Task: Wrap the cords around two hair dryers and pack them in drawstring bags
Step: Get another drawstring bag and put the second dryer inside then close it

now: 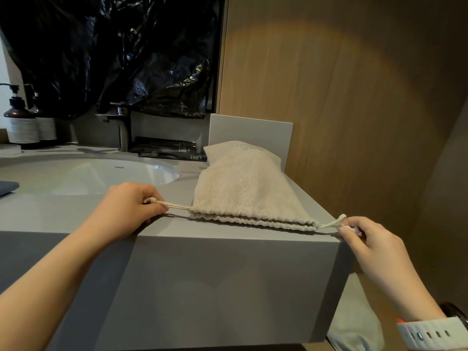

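A beige drawstring bag (243, 188) lies bulging on the grey counter (76, 216) near its front right corner, its gathered mouth facing me. My left hand (129, 206) pinches the left drawstring (172, 205), pulled taut to the left. Off the counter's right corner, my right hand (364, 239) pinches the right drawstring (331, 224). The bag's mouth is cinched into pleats. Whatever is inside the bag is hidden; no hair dryer shows.
A white sink basin (101, 173) sits left of the bag, with a dark faucet (121, 127) behind it and pump bottles (21, 122) at far left. Black packets (172, 150) lie behind the basin. A wooden wall (354, 122) stands right. Another pale bag (354, 325) lies below right.
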Tool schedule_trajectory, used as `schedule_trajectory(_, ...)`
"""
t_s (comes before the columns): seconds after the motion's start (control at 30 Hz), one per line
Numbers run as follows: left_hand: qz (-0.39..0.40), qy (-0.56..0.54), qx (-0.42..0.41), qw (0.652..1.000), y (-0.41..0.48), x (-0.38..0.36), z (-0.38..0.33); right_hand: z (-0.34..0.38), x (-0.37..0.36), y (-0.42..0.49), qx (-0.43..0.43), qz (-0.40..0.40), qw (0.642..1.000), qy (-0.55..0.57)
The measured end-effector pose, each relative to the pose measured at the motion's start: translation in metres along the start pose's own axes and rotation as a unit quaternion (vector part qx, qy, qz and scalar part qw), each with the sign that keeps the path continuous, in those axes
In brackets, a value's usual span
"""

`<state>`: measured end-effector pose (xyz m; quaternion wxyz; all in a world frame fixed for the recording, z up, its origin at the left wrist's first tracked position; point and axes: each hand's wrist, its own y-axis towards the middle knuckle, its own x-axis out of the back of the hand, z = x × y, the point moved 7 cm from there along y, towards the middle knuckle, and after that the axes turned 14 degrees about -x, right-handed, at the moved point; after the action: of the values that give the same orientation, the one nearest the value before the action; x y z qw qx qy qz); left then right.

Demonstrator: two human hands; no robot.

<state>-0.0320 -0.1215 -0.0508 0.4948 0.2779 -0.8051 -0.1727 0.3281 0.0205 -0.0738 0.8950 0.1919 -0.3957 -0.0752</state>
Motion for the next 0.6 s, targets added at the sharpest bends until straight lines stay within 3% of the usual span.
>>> schedule_trajectory(0.27, 0.009, -0.022, 0.007, 1.0, -0.001, -0.002, -0.002, 0.004, -0.011, -0.001, -0.019, 0.007, 1.0, -0.01)
schedule_trajectory(0.6, 0.064, -0.176, 0.055, 0.981, -0.003, -0.002, 0.008, -0.014, 0.003, 0.002, -0.087, -0.036, 0.995, 0.017)
